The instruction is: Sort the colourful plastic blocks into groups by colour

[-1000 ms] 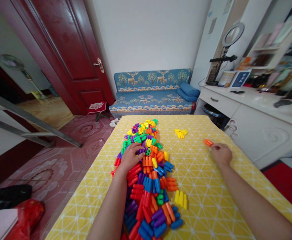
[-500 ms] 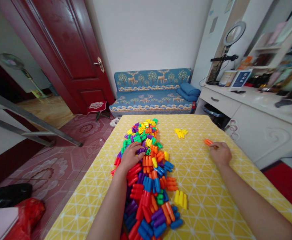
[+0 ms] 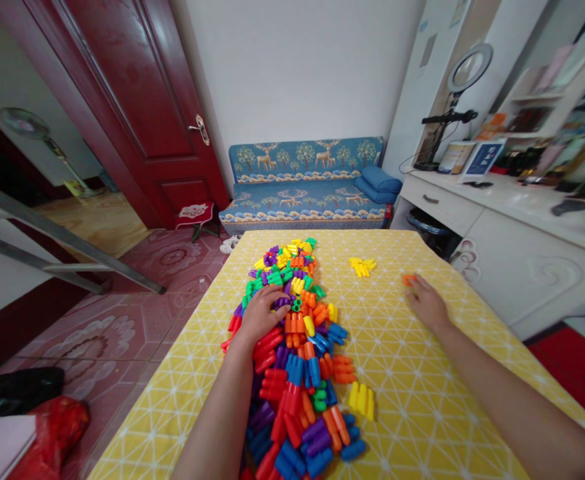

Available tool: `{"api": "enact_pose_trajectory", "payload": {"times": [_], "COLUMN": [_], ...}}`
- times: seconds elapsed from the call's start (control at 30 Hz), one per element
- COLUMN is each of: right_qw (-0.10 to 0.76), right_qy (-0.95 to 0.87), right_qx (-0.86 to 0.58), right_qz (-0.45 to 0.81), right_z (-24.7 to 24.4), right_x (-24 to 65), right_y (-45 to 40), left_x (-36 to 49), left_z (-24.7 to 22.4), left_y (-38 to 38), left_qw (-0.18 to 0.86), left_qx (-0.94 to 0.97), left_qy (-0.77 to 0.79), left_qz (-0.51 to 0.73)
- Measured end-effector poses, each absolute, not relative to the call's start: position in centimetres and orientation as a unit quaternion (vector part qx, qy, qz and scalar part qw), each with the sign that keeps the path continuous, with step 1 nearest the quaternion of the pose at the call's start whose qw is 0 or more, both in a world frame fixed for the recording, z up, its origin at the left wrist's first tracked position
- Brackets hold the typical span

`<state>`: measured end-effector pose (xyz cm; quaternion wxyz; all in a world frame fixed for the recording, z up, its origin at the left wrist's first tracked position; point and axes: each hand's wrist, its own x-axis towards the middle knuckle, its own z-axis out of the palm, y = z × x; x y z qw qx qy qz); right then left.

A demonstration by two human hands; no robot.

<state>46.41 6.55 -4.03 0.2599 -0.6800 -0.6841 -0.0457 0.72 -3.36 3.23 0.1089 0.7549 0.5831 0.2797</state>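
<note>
A long heap of bullet-shaped plastic building blocks (image 3: 295,370) in red, blue, orange, green, purple and yellow runs down the yellow patterned tablecloth (image 3: 397,400). My left hand (image 3: 265,312) rests on its left side, thumb and fingers apart, with a purple block (image 3: 281,302) showing in the gap. It does not visibly grip anything. Out to the right, my right hand (image 3: 427,303) is slightly blurred, its fingertips closed on an orange block (image 3: 409,279) at the tablecloth. Left of that block lies a small group of yellow blocks (image 3: 362,267).
A blue deer-patterned sofa (image 3: 307,180) stands beyond the table's far edge. To the right is a white dresser (image 3: 527,247) with a ring light (image 3: 469,67). A red stool (image 3: 195,213) and a metal ladder-like frame (image 3: 67,233) are on the left.
My right hand has shifted slightly left and forward with the orange block and turned, so the fingers now cover more of it. My left hand has stayed on the heap.
</note>
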Motion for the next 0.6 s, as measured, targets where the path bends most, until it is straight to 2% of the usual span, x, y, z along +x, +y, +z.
{"api": "enact_pose_trajectory", "payload": {"times": [0.17, 0.23, 0.37, 0.6], "right_qw": [0.088, 0.060, 0.058, 0.133], "right_qy": [-0.718, -0.692, -0.679, -0.628], "right_qx": [-0.690, -0.719, -0.732, -0.766], "right_qz": [0.006, 0.011, 0.003, -0.035], "right_z": [-3.2, -3.0, -3.2, -3.3], "right_x": [45.8, 45.5, 45.1, 43.9], "right_y": [9.6, 10.4, 10.7, 9.2], "left_x": [0.7, 0.6, 0.6, 0.7], "left_z": [3.2, 3.1, 3.1, 3.3], "left_y": [-3.4, -3.4, -3.4, -3.5], "left_qw": [0.108, 0.108, 0.109, 0.114], "left_qx": [0.758, 0.758, 0.757, 0.755], "left_qy": [0.580, 0.581, 0.581, 0.585], "left_qz": [0.279, 0.278, 0.278, 0.274]}}
